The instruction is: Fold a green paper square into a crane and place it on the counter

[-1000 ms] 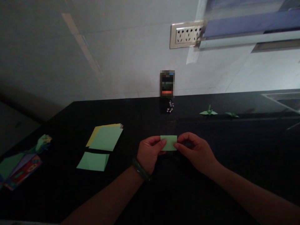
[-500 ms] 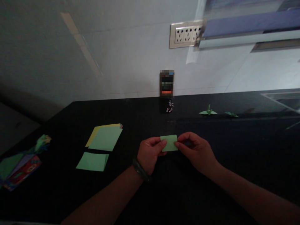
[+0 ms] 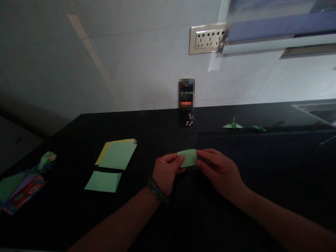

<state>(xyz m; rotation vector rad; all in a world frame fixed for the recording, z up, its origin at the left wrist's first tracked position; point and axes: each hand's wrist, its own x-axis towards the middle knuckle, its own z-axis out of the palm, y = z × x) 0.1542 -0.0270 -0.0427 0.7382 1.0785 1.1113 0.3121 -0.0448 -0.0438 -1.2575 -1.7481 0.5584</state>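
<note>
A small piece of folded green paper (image 3: 189, 158) is held up over the black countertop (image 3: 162, 133), slightly tilted. My left hand (image 3: 168, 170) grips its left end, thumb on the front face and fingers behind. On the paper's right edge rest the thumb and index finger of my right hand (image 3: 222, 169); whether they pinch it firmly is hard to see. A dark bangle (image 3: 157, 190) circles my left wrist. Left of my hands lie a larger folded green sheet (image 3: 103, 181) and a stack of green and yellow paper (image 3: 118, 154).
Two folded green paper figures, a crane (image 3: 233, 124) and a flatter one (image 3: 259, 128), sit at the back right. A phone-like device (image 3: 186, 93) leans on the wall behind a beaded strap (image 3: 190, 119). Colourful paper packets (image 3: 25, 190) lie far left. A socket panel (image 3: 207, 39) is on the wall.
The folded green paper has shifted slightly left and up, and its right end has tilted upward. My right hand's fingers have straightened a little along its right edge.
</note>
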